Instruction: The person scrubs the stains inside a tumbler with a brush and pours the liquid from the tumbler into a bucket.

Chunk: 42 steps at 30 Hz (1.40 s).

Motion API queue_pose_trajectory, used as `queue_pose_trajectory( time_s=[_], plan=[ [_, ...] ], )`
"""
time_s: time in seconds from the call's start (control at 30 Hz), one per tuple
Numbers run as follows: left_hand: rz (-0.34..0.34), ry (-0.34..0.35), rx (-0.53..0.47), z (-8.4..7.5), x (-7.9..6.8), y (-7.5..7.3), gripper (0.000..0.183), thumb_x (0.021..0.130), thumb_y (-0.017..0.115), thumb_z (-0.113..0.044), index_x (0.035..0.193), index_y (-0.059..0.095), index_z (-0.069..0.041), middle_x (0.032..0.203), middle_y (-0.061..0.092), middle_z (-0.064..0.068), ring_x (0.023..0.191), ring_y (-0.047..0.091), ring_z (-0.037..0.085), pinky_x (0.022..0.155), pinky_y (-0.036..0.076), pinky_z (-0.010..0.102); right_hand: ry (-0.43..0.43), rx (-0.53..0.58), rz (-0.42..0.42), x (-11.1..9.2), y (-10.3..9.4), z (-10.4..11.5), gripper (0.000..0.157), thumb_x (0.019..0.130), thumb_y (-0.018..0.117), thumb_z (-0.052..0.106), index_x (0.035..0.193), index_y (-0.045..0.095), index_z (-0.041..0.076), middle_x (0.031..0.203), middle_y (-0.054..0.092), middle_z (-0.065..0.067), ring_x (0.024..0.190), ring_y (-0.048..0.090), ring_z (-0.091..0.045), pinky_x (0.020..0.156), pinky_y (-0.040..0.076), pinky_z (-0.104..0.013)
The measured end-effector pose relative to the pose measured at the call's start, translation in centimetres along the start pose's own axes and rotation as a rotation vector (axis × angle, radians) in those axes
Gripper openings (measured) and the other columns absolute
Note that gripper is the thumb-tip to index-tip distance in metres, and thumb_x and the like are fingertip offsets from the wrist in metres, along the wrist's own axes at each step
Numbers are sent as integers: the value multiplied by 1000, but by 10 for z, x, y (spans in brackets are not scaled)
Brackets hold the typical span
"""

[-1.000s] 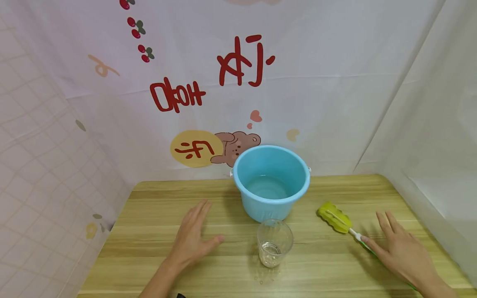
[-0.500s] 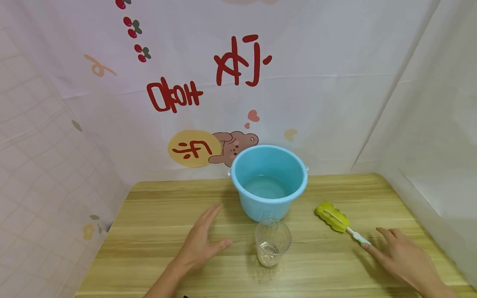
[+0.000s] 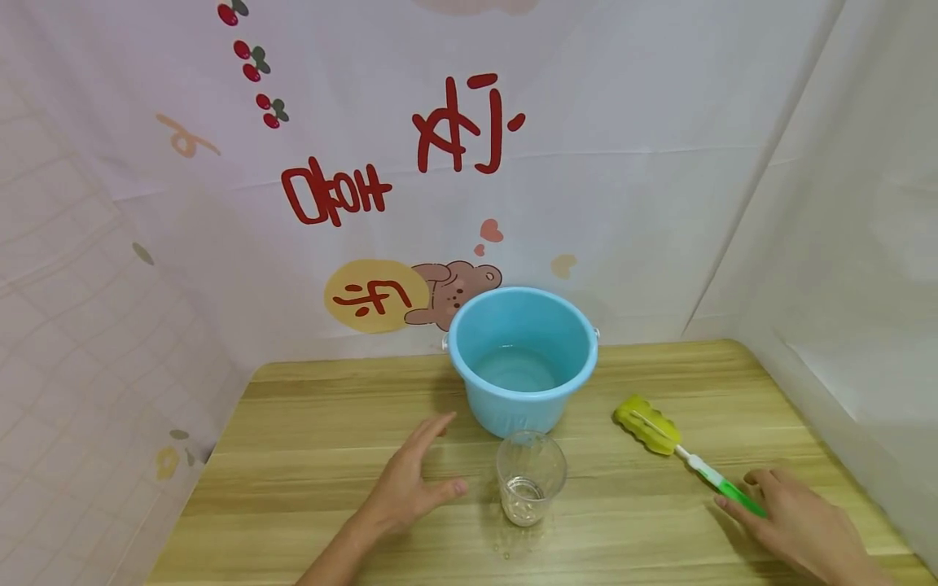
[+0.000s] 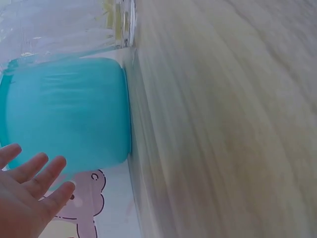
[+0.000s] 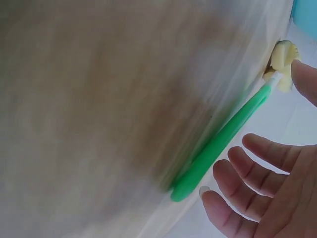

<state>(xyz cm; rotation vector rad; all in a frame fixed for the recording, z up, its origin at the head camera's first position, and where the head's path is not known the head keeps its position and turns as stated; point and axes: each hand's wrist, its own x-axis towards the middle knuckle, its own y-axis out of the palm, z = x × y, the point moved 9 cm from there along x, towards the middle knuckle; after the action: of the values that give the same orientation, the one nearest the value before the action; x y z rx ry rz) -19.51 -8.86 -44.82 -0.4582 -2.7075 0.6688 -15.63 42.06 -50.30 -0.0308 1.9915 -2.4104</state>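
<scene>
My left hand (image 3: pixel 406 491) hovers left of a clear plastic cup (image 3: pixel 529 482), thumb spread from the fingers and nothing held. The cup stands upright with a little clear liquid at its bottom. On the right lies a bottle brush (image 3: pixel 648 427) with a yellow-green sponge head and a white and green handle. Over the handle's near end is my right hand (image 3: pixel 795 521), its fingers loosely bent. In the right wrist view the green handle (image 5: pixel 223 141) shows whole, apart from the fingers of that hand.
A light blue bucket (image 3: pixel 513 413) with water inside stands behind the cup, near the back edge of the wooden table (image 3: pixel 315 439). A printed white cloth (image 3: pixel 623 203) hangs behind and along both sides. A few drops lie in front of the cup.
My left hand has moved right, closer to the cup. The right hand has shifted back along the brush handle with its fingers bending more, baring more of the green grip. The view has turned slightly.
</scene>
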Motion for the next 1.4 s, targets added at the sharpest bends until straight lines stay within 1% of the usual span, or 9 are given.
queue_pose_trajectory(
  time_s=[0.17,0.3,0.43,0.53,0.63,0.87,1.1,1.3,1.4],
  plan=[
    [36,15,-66,-1,2,6,84,86,84,-30,159,44,-15,154,50,13,135,50,43,108,35,71,39,15,56,-2,6,-5,76,94,67,66,112,66,-7,92,68,-9,73,66,-28,53,51,-51],
    [62,36,-106,-1,3,11,83,87,85,-27,158,45,-13,153,51,14,134,50,44,108,36,71,53,18,86,-4,8,-5,70,95,65,67,110,66,-2,88,64,-1,70,60,-21,52,48,-47],
    [85,11,-129,0,5,18,84,85,87,-26,157,46,-13,152,52,12,135,50,41,109,36,69,57,11,113,-5,11,-6,63,96,64,66,106,66,4,86,59,3,68,53,-17,52,45,-42],
    [107,-8,-124,0,7,24,88,82,90,-26,157,46,-17,152,52,8,135,51,38,109,37,67,57,15,127,-6,13,-7,57,96,65,65,103,66,8,84,56,4,68,50,-17,52,43,-40],
    [120,2,-101,-3,9,30,94,78,94,-29,158,45,-20,151,53,5,134,52,35,109,39,67,55,24,126,-7,14,-8,53,97,66,63,99,65,10,82,54,4,68,48,-16,52,41,-39],
    [146,15,-92,-10,13,41,100,75,96,-35,157,46,-8,151,54,12,134,53,33,111,40,63,37,32,123,-6,15,-8,40,97,71,53,99,66,13,77,53,6,65,46,-15,51,38,-36],
    [155,41,-84,-13,17,52,98,75,96,-37,156,47,-7,151,56,7,134,55,29,113,42,55,16,45,136,-5,17,-5,30,95,76,41,100,68,13,72,50,7,61,43,-13,52,36,-35],
    [162,19,-129,-13,22,63,100,76,96,-36,156,46,-6,149,57,2,131,56,20,112,44,50,18,39,140,-5,11,-2,26,96,75,38,95,64,14,70,46,5,60,43,-14,52,35,-35],
    [169,8,-150,-13,23,67,101,76,96,-35,157,45,-5,149,57,4,134,55,18,111,46,47,15,39,131,-4,6,0,24,96,74,34,95,63,13,70,48,5,60,43,-15,51,36,-35]
  ],
)
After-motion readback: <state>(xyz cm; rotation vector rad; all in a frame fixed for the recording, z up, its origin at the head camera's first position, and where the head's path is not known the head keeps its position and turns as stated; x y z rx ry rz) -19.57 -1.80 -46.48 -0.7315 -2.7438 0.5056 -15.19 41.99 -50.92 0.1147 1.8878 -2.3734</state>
